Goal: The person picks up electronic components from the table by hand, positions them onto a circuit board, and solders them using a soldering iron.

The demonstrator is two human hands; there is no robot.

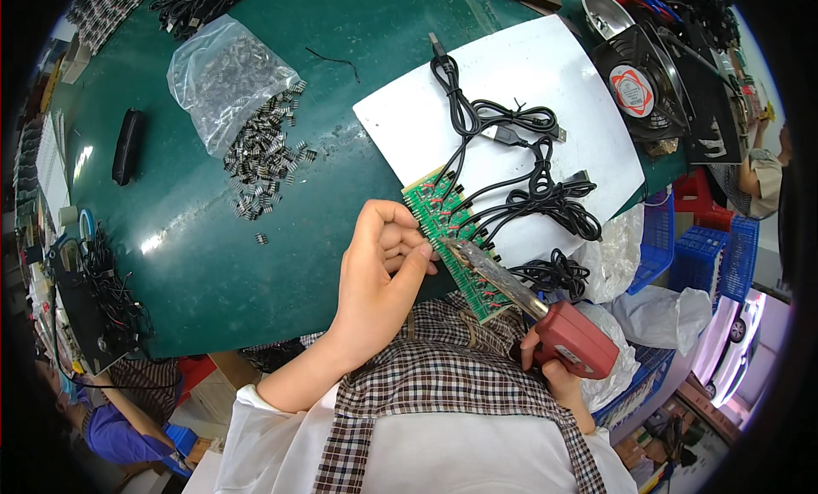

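Observation:
A strip of green circuit boards (467, 283) lies aslant at the table's near edge, with black cables joined to it. At its left edge my left hand (379, 268) has its fingers curled and its thumb touching the edge. What the fingers pinch there, if anything, is too small to make out. My right hand (550, 366), partly hidden, grips a red soldering gun (575, 341). Its metal barrel points up and left, and the tip is over the middle of the strip. Coiled black USB cables (545, 183) run from the boards across a white sheet (409, 111).
Small metal connectors (264, 149) spill from a clear plastic bag (226, 72) on the green table (204, 281). A black fan (635, 85) stands at the far right, near a metal bowl (605, 13). Blue crates (699, 255) and plastic bags (660, 315) are to the right.

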